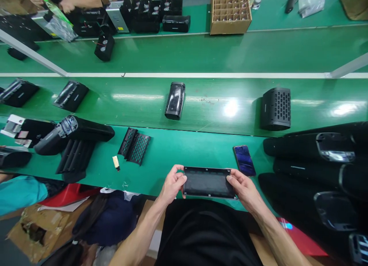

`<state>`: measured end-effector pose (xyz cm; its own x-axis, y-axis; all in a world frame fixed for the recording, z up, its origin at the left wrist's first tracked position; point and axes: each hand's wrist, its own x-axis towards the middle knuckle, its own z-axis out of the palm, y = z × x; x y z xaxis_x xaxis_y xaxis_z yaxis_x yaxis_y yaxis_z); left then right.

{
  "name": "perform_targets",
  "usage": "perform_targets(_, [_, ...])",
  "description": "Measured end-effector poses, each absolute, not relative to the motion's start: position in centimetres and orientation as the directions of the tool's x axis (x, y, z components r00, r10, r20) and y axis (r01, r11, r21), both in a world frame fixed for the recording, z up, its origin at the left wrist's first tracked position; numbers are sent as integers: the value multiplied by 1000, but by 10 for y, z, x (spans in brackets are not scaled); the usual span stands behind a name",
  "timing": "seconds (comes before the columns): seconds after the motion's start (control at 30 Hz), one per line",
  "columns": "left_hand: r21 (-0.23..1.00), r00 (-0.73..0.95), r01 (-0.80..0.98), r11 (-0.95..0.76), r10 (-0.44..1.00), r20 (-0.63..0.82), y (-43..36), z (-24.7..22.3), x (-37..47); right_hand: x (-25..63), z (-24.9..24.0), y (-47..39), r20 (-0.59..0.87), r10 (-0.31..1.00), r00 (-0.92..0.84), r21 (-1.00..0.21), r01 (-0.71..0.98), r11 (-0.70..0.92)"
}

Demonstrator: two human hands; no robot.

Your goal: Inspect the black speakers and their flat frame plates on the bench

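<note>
Both of my hands hold a black rectangular panel (pixel 207 183) by its short ends, above the near edge of the green bench. My left hand (pixel 174 183) grips its left end, thumb on top. At the right end, my right hand (pixel 243 185) has its thumb pressed on the panel's face. The panel looks like a shallow cover with small tabs along its rim. A phone (pixel 244 160) lies just beyond my right hand. Left of my hands are two black perforated grilles (pixel 134 146) and a small cream-coloured stick (pixel 115 163) with a dark tip.
A black speaker-like unit (pixel 175 101) and a perforated black housing (pixel 276 109) sit on the green belt. Large black casings (pixel 310 170) crowd the right; more casings (pixel 89 129) are stacked left. Across stands a divided cardboard box (pixel 230 28); a co-worker's hand (pixel 68 4) shows far left.
</note>
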<state>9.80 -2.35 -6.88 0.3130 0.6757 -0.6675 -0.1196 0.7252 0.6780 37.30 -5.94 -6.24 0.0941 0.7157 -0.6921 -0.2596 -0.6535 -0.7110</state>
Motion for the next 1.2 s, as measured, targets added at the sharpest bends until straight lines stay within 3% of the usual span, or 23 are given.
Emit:
perform_targets(0.4, [669, 328, -140, 730, 672, -664, -24, -70, 97, 374, -62, -57, -691, 714, 111, -718, -213, -662])
perform_targets(0.97, [675, 332, -154, 721, 682, -652, -23, -72, 97, 375, -67, -59, -699, 707, 107, -697, -322, -641])
perform_targets(1.2, [780, 331, -96, 618, 759, -561, -28, -78, 89, 383, -68, -64, -646, 758, 90, -750, -260, -608])
